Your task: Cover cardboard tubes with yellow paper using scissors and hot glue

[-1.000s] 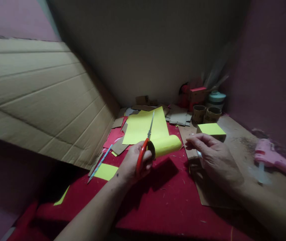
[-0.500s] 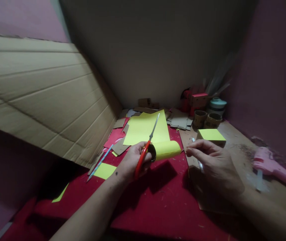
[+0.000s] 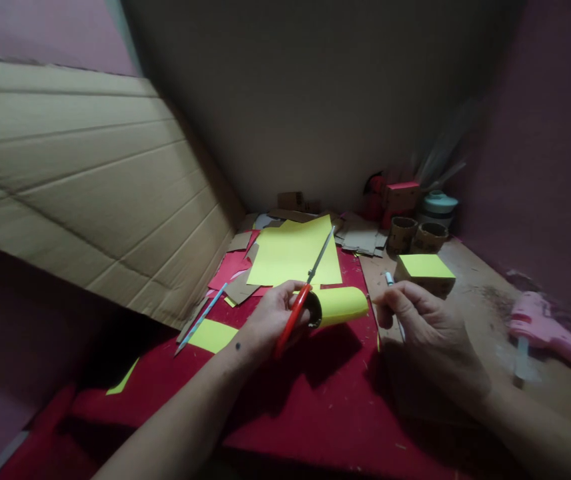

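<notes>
My left hand [image 3: 273, 317] is closed around a cardboard tube covered in yellow paper [image 3: 343, 305], its dark open end turned toward my palm. The same hand also keeps a pair of scissors [image 3: 295, 317] with red handles, blades pointing up and away. Just off the tube's right end, my right hand [image 3: 423, 327] has its fingers pinched together; whatever is between them is too small to make out. A white pen-like stick [image 3: 389, 279] shows behind the right hand, partly hidden by it. Beyond the tube lies a yellow paper sheet [image 3: 293, 250].
A pink glue gun [image 3: 538, 320] lies at right. A yellow-topped cardboard box [image 3: 425, 267], cardboard rings [image 3: 430, 238] and a teal-lidded jar [image 3: 438, 207] stand back right. A pencil [image 3: 200, 320] and paper scraps lie left, beside a leaning cardboard panel [image 3: 80, 180].
My left hand, with the tube and scissors, has shifted slightly right in view. The right hand's fingers have curled and turned down a little. The view itself has moved slightly.
</notes>
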`<state>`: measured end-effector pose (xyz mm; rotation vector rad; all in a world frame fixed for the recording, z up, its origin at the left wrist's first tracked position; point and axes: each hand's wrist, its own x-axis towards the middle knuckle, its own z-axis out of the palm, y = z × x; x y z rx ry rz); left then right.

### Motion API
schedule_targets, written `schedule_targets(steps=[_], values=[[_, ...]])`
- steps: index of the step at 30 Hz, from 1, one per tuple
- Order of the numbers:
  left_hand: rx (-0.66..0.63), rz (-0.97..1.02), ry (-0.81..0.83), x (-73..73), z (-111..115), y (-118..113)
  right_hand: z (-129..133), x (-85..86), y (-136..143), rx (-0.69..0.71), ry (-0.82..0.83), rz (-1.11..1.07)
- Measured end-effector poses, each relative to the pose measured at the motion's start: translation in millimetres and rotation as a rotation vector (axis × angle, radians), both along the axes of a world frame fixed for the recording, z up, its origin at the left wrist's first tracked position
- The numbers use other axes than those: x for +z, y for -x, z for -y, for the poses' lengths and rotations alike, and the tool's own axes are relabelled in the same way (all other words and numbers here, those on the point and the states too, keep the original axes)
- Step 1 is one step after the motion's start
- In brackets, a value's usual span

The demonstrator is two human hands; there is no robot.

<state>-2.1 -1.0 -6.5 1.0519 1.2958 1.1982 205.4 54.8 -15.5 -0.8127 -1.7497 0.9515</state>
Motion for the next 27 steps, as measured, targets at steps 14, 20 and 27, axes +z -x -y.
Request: schedule_targets(steps=[14,20,27], values=[[-0.171,0.001,-0.059,5.6,15.4,-13.0,1.1,-14.7,5.4,0.239,-0.364,0.437],[-0.063,-0.551,-0.254,8.9,21.4,2.9,-4.8,-6.4,8.6,0.198,0.113,0.255],[-0.189,-0.996,-0.381,0.8,22.0,6.7,-13.6,-5.0,12.1,0.104,0.250,0.185]])
